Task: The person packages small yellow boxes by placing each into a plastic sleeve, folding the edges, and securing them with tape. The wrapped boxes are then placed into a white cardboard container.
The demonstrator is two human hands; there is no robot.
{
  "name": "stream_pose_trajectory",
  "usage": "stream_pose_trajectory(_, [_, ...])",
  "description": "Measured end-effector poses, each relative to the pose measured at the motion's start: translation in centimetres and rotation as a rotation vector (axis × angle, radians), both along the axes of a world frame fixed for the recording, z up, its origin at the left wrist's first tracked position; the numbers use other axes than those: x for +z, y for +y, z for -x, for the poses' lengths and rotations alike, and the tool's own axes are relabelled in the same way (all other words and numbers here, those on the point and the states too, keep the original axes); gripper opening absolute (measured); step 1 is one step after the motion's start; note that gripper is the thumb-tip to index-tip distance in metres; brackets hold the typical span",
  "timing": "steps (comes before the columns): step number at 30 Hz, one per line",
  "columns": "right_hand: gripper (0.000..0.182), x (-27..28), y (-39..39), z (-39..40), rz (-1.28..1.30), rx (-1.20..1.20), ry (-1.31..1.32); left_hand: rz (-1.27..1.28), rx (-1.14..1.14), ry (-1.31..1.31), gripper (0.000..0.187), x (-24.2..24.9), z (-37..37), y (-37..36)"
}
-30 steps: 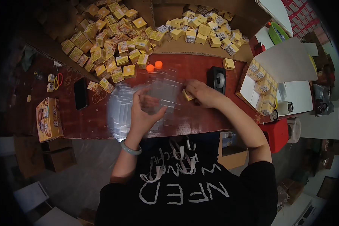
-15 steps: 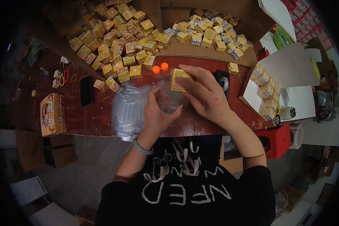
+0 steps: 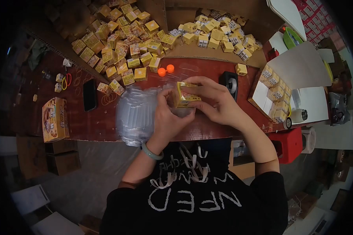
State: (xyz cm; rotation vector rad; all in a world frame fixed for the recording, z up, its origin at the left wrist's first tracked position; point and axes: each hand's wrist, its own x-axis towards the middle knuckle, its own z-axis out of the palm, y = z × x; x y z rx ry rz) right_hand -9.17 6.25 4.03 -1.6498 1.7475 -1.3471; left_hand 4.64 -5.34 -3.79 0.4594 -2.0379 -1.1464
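Observation:
A small yellow box is between my two hands, above the near part of the red table. My right hand grips the box with fingers on top and thumb below. Curved around the box's left side is my left hand, its fingers partly hidden behind the box; clear film seems to lie between thumb and box. A stack of clear plastic bags lies just left of my left hand. Two orange balls rest beyond the hands.
Large cardboard boxes at the back hold yellow boxes and more small boxes. On the left are a phone, scissors and an upright printed box. A black tape dispenser and an open carton stand right.
My right hand has brought the yellow box slightly down and tilted it. My left hand has shifted a little right, closer to the box.

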Motion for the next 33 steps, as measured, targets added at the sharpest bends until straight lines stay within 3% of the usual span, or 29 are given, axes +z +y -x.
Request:
stream_pose_trajectory(2, [0.036, 0.1, 0.1, 0.2, -0.025, 0.011, -0.009, -0.013, -0.004, -0.001, 0.075, -0.1, 0.1, 0.1])
stream_pose_trajectory(5, [0.036, -0.6, -0.3, -0.1, 0.110, -0.018, 0.302, 0.004, 0.008, 0.043, 0.077, -0.4, 0.3, 0.1])
stream_pose_trajectory(11, [0.032, -1.5, -0.1, -0.7, 0.194, -0.097, 0.498, -0.016, -0.026, 0.061, 0.083, -0.2, 0.3, 0.3])
stream_pose_trajectory(17, [0.033, -1.5, 0.1, -1.1, 0.280, -0.139, 0.492, -0.030, -0.090, 0.177, 0.084, 0.1, 0.2, 1.0])
stream_pose_trajectory(19, [0.034, -0.8, 0.7, -2.1, 0.396, -0.400, 0.226, -0.017, -0.128, 0.208, 0.080, 0.0, 0.0, 1.1])
stream_pose_trajectory(21, [0.030, -1.0, -0.1, -2.6, 0.327, -0.347, -0.662, -0.055, -0.186, 0.219, 0.076, 0.1, -0.2, 1.6])
stream_pose_trajectory(22, [0.029, -2.6, -0.2, -2.2, 0.137, -0.188, -1.096, -0.045, -0.197, 0.228, 0.074, -0.1, -0.1, 1.7])
stream_pose_trajectory(23, [0.028, -3.2, 0.2, -1.6, -0.105, -0.028, -1.259, -0.035, -0.210, 0.235, 0.072, -0.5, -0.1, 1.8])
stream_pose_trajectory(26, [0.027, -2.9, 0.2, -1.9, -0.123, -0.059, -1.014, 0.015, -0.235, 0.153, 0.073, -0.4, -0.4, 2.0])
stream_pose_trajectory(30, [0.028, -2.5, 0.9, -2.6, 0.098, -0.037, -0.404, -0.021, -0.169, 0.071, 0.082, 1.5, -1.2, 2.6])
stream_pose_trajectory(32, [0.030, -2.6, 1.3, -2.6, 0.181, -0.035, -0.085, -0.062, -0.187, 0.143, 0.087, 0.7, -0.6, 3.0])
stream_pose_trajectory(33, [0.030, -2.8, 1.5, -2.5, 0.182, -0.043, -0.060, -0.082, -0.199, 0.180, 0.090, 0.3, -0.3, 3.1])
